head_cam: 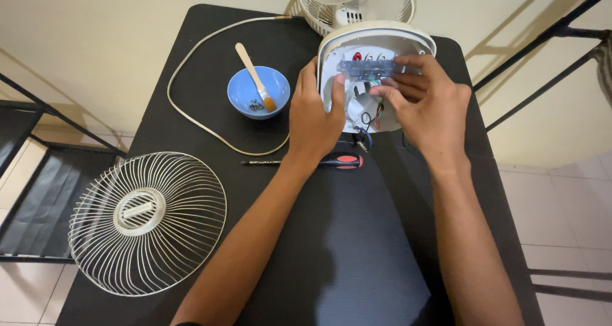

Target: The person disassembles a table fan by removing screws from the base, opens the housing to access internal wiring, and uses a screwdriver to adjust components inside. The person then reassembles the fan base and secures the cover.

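White plastic fan base housing (408, 42), upper centre of frame, open side up on black table (191, 65). Left hand (314, 119) grips its left rim; right hand (424, 100) pinches translucent blue switch block (364, 68) inside. Red-handled screwdriver (319, 162) just below.

No packages, labels, signs or screens show anywhere in this view.
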